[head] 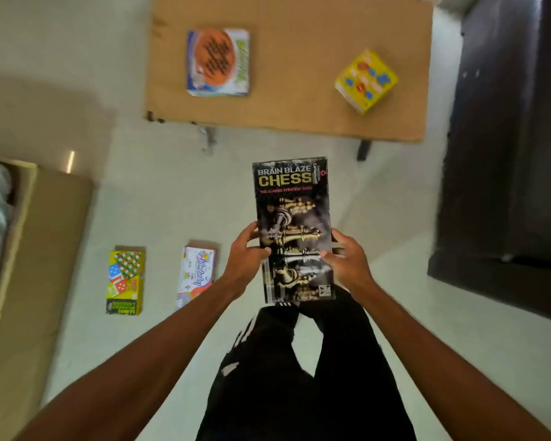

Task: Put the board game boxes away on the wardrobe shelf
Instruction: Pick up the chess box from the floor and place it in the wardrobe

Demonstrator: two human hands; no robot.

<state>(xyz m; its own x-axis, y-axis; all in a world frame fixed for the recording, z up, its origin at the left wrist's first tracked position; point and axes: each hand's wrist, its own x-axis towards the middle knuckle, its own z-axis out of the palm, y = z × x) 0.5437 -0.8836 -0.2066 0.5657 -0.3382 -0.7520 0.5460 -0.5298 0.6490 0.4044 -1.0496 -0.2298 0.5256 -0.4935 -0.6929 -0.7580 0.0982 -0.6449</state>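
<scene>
Two hands on one box: the left hand (246,253) and right hand (347,259) clamp the long sides of the tall black chess box with gold lettering (295,229), held flat at centre frame above the pale floor (159,198), thumbs on its printed face, fingers curled under. It's a firm two-sided grasp, though set toward the near end, so the far end overhangs. That's the risk as I see it: tip it too fast and the box could slide out forward, or the lid could slip if it's loose.

Four more boxes wait. On the brown cardboard-topped table (299,100) at upper centre sit the orange-and-blue square box (218,62) and, well apart to its right, the small yellow cube box (366,80), near the table's right edge. Down at lower left, on the floor, lie the yellow ludo box (125,281) and the white-and-pink box (195,275), just beside the left forearm's line.

No wardrobe shelf in sight. A dark cabinet (503,154) fills the right; the open floor runs between it and the table legs.
</scene>
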